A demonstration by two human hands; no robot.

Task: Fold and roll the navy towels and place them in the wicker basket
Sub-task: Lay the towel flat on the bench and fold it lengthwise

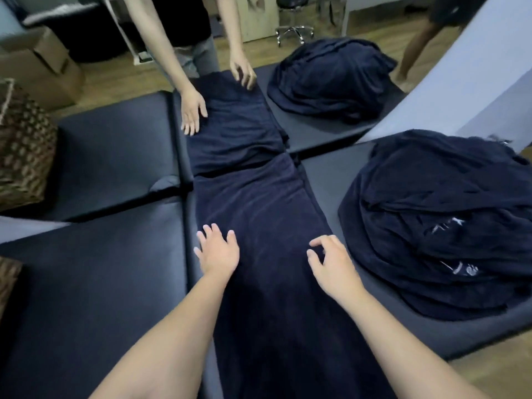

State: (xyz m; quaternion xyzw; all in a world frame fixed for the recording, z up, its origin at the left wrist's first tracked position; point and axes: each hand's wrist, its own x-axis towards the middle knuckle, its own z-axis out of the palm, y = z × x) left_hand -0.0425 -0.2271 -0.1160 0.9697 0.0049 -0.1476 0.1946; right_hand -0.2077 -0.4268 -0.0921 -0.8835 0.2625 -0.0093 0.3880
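**Navy towel laid flat on padded table, both hands on it**

Item 1: navy towel (259, 226). Folded into a long narrow strip, lying flat along the middle of the dark padded table (95, 283). It runs from the near edge away toward a large mirror (316, 133) that stands against the table's far end, where its reflection continues it.

Item 2: left hand (220, 250). Flat on the towel's left half, fingers spread and straight, palm down. It grasps nothing; it only presses on the cloth.

Item 3: right hand (331, 263). At the towel's right edge, thumb and forefinger bent toward each other over the hem. Whether they actually pinch the cloth cannot be told; the other fingers are hidden behind the hand.

Item 4: pile of navy towels (443, 226). Unfolded, heaped loosely on the table to the right of the flat towel, just beside it but not touching. White markings show on some folds.

Item 5: wicker basket (7, 280). Only a brown woven corner shows at the left edge of the view, beside the table; its reflection stands higher up on the left.

Item 6: cardboard boxes (43, 61), a wheeled stool (292, 21) and a wooden floor, all seen in the mirror.
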